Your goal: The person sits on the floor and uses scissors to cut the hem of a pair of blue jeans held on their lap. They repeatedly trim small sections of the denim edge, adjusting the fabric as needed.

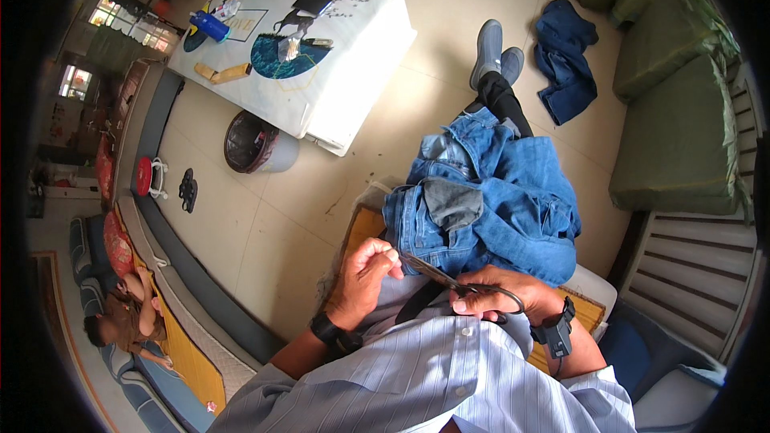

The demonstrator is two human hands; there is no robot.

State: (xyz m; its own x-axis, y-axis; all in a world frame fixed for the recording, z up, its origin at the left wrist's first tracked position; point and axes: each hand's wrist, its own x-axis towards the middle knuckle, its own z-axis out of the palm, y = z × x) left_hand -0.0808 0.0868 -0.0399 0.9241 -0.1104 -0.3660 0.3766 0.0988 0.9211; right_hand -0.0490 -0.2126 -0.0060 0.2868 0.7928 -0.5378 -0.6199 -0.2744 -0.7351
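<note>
A pair of blue jeans (525,184) lies bunched across my lap, with a dark grey pocket lining (454,204) turned out on top. In my right hand (513,293) I hold a pair of scissors (429,269), fingers at the handle loops. The blades point left, toward my left hand. My left hand (359,281) is closed in a pinch beside the blade tips, just left of the waistband. Whatever is between its fingertips is too small to make out.
Another pair of jeans (566,56) lies on the floor ahead. A white-covered table (361,48) stands front left, a waste bin (277,152) by its near side. Green covered cushions (678,136) line the right. Far left, a person (128,317) sits on a sofa.
</note>
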